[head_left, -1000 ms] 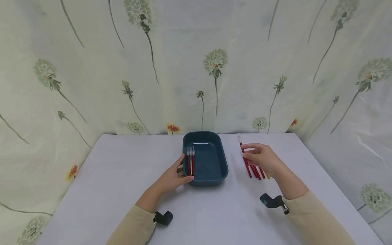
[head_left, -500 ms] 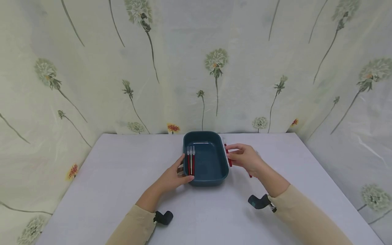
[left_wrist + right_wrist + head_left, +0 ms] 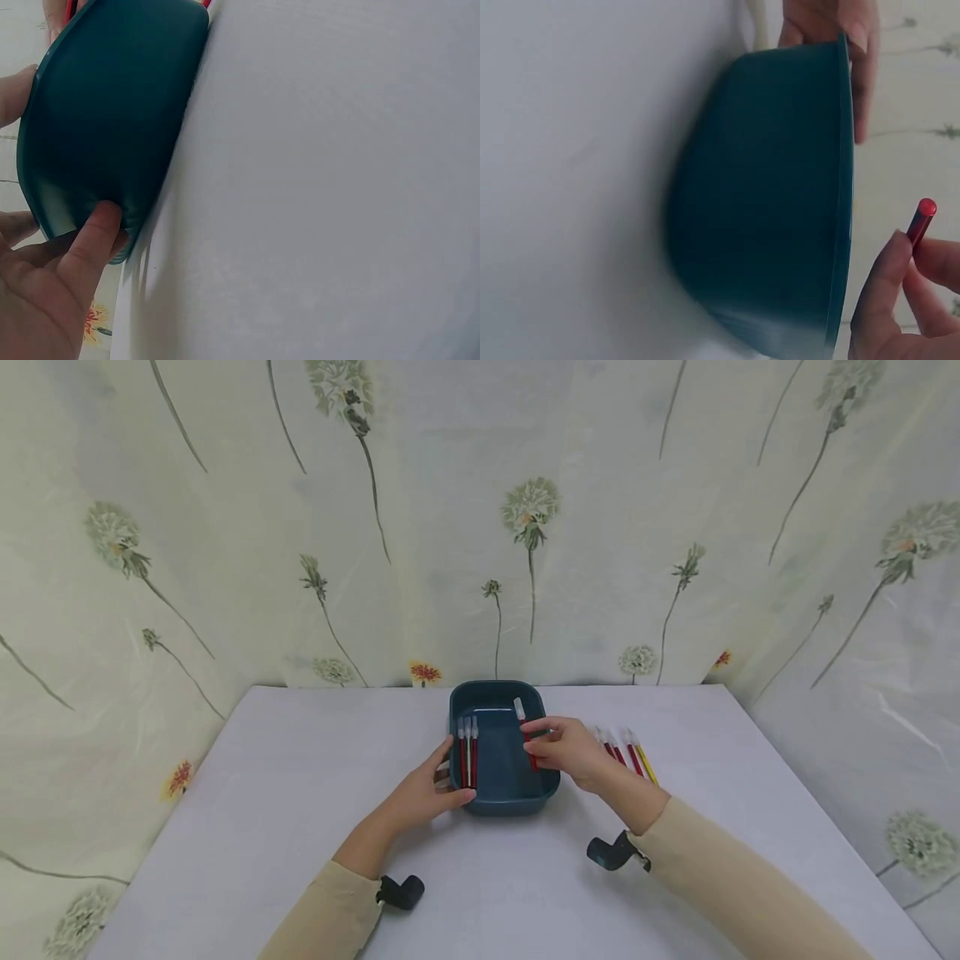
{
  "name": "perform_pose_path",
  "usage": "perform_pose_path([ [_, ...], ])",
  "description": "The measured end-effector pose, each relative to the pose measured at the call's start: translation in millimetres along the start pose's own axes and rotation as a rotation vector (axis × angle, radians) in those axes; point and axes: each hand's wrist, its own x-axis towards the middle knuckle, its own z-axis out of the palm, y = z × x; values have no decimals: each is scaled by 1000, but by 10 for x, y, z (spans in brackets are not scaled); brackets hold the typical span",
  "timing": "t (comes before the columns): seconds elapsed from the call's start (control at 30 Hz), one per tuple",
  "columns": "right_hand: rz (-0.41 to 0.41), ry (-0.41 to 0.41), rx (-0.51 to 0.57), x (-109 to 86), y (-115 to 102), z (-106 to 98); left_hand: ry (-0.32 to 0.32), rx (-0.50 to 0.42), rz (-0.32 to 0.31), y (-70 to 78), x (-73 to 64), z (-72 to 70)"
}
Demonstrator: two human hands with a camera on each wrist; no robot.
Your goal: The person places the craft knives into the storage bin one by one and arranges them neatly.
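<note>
A dark teal rectangular dish [image 3: 504,807] stands on the table. My left hand [image 3: 420,795] grips its near left side, thumb at the rim and fingers against the outer wall, as the left wrist view shows. Three slim capped sticks [image 3: 474,764] lie side by side along the dish's left inside. My right hand [image 3: 576,756] pinches a slim red stick [image 3: 922,217] with a clear cap between thumb and fingers. Held over the right part of the dish, this stick points its cap away from me. In the right wrist view its red butt end rises above the rim.
Several more red sticks [image 3: 617,752] with clear caps and a yellow stick [image 3: 647,766] lie on the white table [image 3: 517,893] right of the dish, partly behind the right hand. A flower-printed curtain [image 3: 585,610] hangs along the table's far edge.
My right hand has carried the red stick left, from beside the other sticks to over the dish, uncovering those sticks. The left hand and the dish have stayed put.
</note>
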Motion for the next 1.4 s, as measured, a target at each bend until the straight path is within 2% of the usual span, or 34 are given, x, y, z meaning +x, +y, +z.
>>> perform_pose_path([
  [0.4, 41, -11, 68, 160, -14, 238, -5, -6, -14, -7, -2, -2],
  [0.83, 68, 4, 52, 309, 41, 457, -13, -13, -10, 10, -19, -8],
  [1.03, 96, 26, 32, 391, 78, 509, -20, -20, -9, 3, -18, -9],
  [1.4, 128, 17, 13, 481, 97, 591, -17, -15, -10, 5, -20, -11],
])
